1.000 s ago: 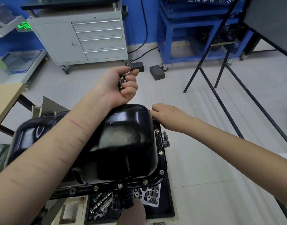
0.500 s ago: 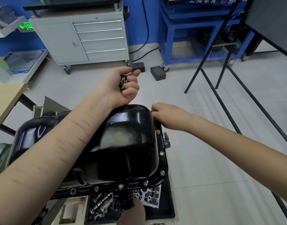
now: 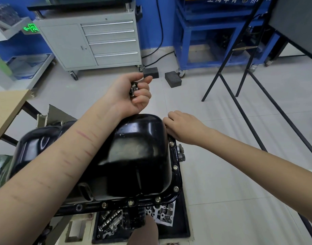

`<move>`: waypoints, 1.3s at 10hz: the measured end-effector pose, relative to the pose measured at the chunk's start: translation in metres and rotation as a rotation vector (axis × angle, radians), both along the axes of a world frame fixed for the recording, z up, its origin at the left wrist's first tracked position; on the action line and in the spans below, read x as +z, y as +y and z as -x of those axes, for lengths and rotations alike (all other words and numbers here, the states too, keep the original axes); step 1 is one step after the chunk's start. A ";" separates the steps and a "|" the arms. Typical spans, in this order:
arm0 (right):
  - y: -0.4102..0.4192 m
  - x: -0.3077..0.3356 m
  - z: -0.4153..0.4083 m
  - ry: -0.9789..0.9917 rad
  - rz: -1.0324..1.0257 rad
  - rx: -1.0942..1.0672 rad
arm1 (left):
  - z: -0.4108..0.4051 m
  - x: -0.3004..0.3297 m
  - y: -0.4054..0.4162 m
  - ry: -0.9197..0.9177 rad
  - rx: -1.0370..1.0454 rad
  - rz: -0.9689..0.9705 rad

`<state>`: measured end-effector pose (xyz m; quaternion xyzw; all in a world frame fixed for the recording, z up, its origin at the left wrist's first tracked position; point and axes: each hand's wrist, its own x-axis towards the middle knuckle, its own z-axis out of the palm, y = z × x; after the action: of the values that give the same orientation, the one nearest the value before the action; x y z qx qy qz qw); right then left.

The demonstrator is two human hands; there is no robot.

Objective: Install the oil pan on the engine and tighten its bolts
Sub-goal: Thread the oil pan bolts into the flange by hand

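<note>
Sitting upside down on the engine is the glossy black stamped-steel oil pan point(image 3: 134, 156), taking up most of the lower middle of the shot, flange facing the camera. Left forearm lies across the top of it, and the left hand point(image 3: 132, 93) hovers just past the far edge, curled into a loose fist around a small bunch of silver metal bolts point(image 3: 134, 88). Right hand point(image 3: 183, 127) is at the pan's far right corner, fingers bent down onto the flange; can't tell if it's pinching anything there. Several small gold-coloured bolt heads point(image 3: 175, 167) already sit along the right and near flange edges, with one hole point(image 3: 78, 207) on the near edge empty.
</note>
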<state>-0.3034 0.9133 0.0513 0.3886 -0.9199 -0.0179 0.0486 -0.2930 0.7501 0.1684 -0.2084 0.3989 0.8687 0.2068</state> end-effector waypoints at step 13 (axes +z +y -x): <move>-0.129 0.123 0.024 -0.264 0.779 0.057 | 0.021 0.013 -0.076 -0.073 0.152 -0.194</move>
<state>-0.3276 0.7843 0.1744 0.3654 -0.8452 0.3828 0.0743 -0.3136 0.6744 0.1813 -0.2483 0.2882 0.9083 0.1741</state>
